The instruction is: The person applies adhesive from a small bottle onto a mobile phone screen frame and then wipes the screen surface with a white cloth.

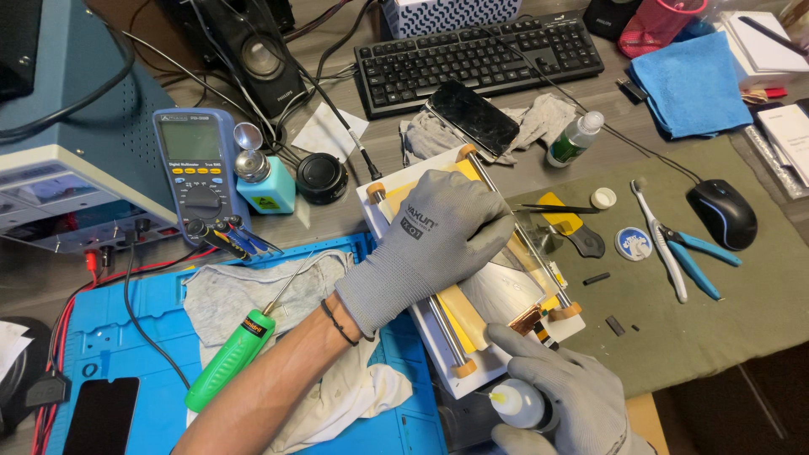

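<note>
Plainly risky: left hand (430, 244) pressed flat on the white jig (438, 337) at the bench's near edge, right hand (573, 396) wrapped around the dropper bottle (518, 404), so excess squeeze likely to flood the glass panel (506, 291).

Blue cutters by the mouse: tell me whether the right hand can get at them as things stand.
Probably not right away: the right hand is wrapped round a small bottle. The mat between it and the blue cutters holds only small bits.
</note>
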